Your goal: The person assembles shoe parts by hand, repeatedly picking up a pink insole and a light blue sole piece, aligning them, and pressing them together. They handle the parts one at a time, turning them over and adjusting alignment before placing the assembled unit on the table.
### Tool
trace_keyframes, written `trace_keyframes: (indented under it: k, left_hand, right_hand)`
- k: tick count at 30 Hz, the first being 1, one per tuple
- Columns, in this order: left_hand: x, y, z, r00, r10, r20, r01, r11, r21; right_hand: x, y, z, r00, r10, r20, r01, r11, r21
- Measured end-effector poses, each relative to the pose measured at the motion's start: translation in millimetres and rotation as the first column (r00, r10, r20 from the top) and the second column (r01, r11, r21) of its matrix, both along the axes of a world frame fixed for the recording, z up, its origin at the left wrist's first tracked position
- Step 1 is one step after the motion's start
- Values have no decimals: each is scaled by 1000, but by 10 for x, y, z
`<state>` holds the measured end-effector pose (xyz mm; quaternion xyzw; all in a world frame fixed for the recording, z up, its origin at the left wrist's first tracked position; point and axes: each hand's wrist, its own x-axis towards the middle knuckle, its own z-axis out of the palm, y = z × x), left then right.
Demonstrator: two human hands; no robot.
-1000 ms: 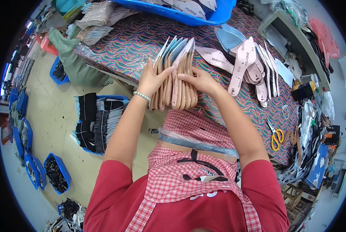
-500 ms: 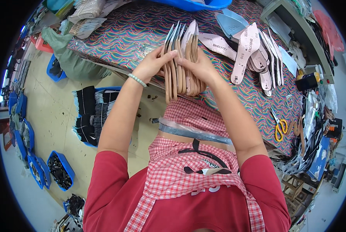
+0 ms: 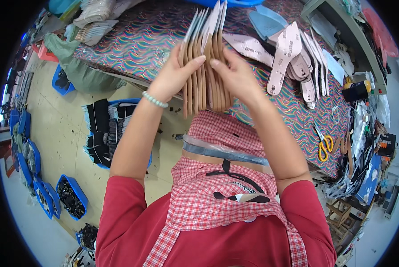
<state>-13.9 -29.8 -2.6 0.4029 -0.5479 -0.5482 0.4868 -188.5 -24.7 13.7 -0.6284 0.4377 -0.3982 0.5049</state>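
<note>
Between my two hands stands a bundle of shoe insoles (image 3: 212, 84), tan on their edges, with pale, pointed upper ends fanned a little apart. My left hand (image 3: 176, 73) grips the bundle's left side, thumb across the near face; a pale green bead bracelet circles that wrist. On the other side, my right hand (image 3: 236, 74) presses the bundle with its thumb in front and its fingers mostly hidden behind. The bundle is held upright over the table's near edge. More pinkish-white insoles (image 3: 283, 58) lie to the right, some flat, some leaning in a row.
Yellow-handled scissors (image 3: 324, 144) rest on the patterned tabletop (image 3: 132, 42) at the right. A blue basin (image 3: 228, 2) is at the far edge, and wrapped insoles (image 3: 97, 32) lie far left. Blue bins (image 3: 71, 196) and bundled black pieces (image 3: 99, 122) stand on the floor at left.
The bundle has risen slightly and its upper ends have moved away from me. My right thumb has shifted right along the insoles, and both hands still hold them.
</note>
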Motion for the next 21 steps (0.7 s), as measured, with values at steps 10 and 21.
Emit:
trace_keyframes:
  k: [10,21]
  left_hand:
    - [-120,-335,-323,956,162,246,-158,987,-34]
    - [-64,-154,-353,400,624,671,-318,782,-537]
  right_hand:
    - [-199,-312,-492,980,-60,-188,53,998,-38]
    - [-123,-160,-282,958,-72,-277,9,974,-224]
